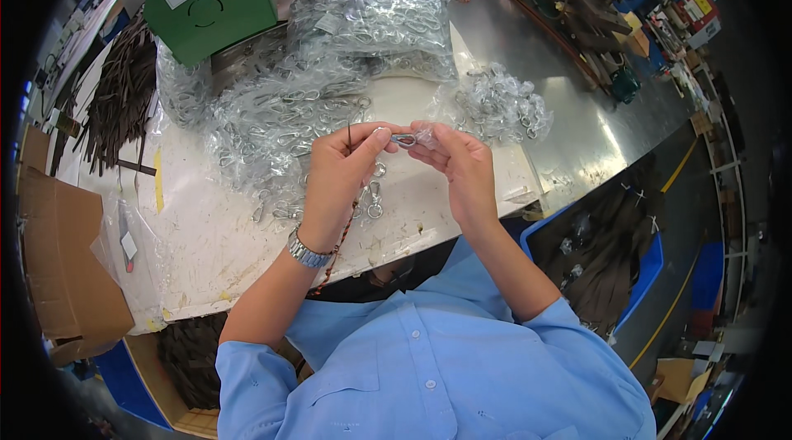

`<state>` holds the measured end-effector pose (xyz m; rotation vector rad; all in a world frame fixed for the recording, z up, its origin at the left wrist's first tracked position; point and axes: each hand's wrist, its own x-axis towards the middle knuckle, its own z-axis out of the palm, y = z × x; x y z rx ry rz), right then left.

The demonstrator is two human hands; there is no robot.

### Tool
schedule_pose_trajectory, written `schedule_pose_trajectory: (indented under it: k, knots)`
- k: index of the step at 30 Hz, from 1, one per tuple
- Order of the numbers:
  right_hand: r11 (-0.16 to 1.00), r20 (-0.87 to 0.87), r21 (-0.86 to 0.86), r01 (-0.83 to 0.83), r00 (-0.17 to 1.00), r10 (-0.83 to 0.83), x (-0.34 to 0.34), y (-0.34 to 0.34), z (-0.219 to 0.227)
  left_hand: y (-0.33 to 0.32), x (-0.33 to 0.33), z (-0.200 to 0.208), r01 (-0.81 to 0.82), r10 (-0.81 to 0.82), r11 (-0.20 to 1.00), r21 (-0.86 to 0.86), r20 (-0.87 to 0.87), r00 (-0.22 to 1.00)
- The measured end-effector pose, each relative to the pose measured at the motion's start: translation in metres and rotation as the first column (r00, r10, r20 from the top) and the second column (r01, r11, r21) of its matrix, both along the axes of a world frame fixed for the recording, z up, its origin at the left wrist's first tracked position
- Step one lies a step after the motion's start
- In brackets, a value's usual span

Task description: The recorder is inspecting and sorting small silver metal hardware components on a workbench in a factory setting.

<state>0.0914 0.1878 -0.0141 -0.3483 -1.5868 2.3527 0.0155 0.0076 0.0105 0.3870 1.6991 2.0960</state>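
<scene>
In front of my chest, both hands meet over a metal snap hook (403,140) partly wrapped in clear plastic film (424,135). My left hand (348,161) pinches the hook's left end between thumb and fingers. A thin dark strip (349,138) pokes up from between its fingers. At the other end, the fingers of my right hand (464,163) are closed on the film-wrapped part. Loose unwrapped snap hooks (374,200) lie on the white table just below my left hand. Beyond the hands, many film-wrapped hooks (272,122) are heaped together.
A green machine (216,7) stands at the back left, beside bags of hooks (396,19). Dark strips (124,93) hang at the left, above a cardboard box (70,250). Another wrapped heap (505,101) lies right. A blue bin (652,262) of strips stands below the table's right edge.
</scene>
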Motion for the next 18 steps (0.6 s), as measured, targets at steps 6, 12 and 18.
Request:
schedule_pose_trajectory:
  k: [6, 12, 18]
  knots:
    - [1.000, -0.021, -0.022, 0.019, 1.000, -0.020, 0.001, -0.008, 0.005, 0.001, 0.003, 0.005, 0.026, -0.026, 1.000, -0.016, -0.013, 1.000]
    - [0.994, -0.060, 0.062, 0.086, 0.995, -0.082, -0.002, -0.005, 0.003, 0.001, 0.004, 0.003, 0.044, -0.046, 0.998, 0.042, 0.044, 0.998]
    - [0.984, -0.026, 0.162, 0.080, 0.997, -0.077, 0.002, -0.008, 0.002, 0.003, 0.004, 0.004, 0.005, -0.007, 0.999, 0.034, 0.041, 0.999]
